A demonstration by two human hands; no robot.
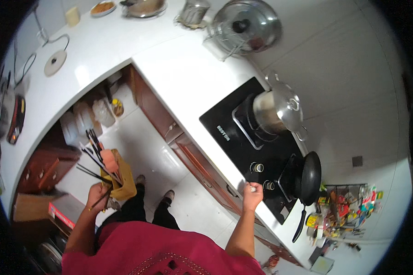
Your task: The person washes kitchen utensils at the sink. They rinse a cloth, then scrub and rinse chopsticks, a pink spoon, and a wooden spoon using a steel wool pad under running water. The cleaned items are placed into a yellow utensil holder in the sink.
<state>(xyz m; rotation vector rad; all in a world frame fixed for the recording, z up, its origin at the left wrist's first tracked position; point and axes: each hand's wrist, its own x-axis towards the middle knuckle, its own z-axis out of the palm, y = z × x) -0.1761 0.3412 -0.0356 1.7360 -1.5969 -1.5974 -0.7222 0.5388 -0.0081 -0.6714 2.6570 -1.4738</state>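
My left hand grips a yellow utensil holder out over the floor. Several dark chopsticks and an orange-pink utensil head stick up out of it. Thin sticks also show by my fingers. My right hand is at the front edge of the black gas hob, close to its two control knobs. Its fingers are curled, with a small pale spot among them; whether that is a held thing cannot be made out.
A lidded steel pot stands on the far burner, a black frying pan on the near one. Bottles and packets crowd a wire rack at right. A large glass lid leans at the back. Below the white counter are plastic containers.
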